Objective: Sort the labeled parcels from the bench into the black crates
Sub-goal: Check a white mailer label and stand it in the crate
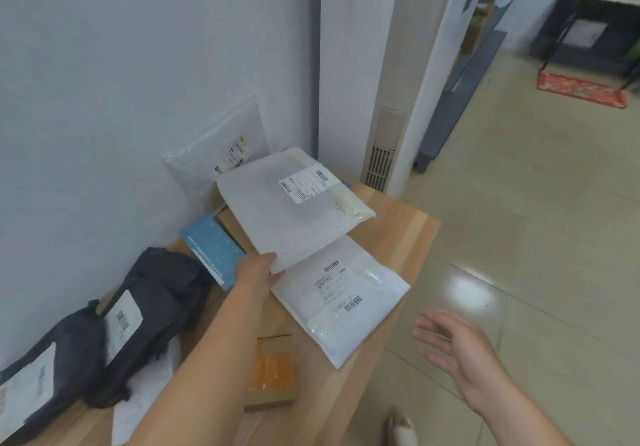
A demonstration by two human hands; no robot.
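Head view: left hand (254, 271) grips near corner of white padded parcel (294, 203), raised and tilted above wooden counter (398, 238). Second white parcel (341, 302) lies flat beneath, label up. Two black parcels (152, 317) rest along wall at left. Right hand (453, 348) open, empty, fingers spread, over floor beside counter.

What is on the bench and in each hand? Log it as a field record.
surface: wooden bench
left hand: grips lifted white parcel by its near corner
right hand: open, empty, off the bench over the floor
under it: flat white mailer
by wall: two black parcels, blue box
crates: not in view
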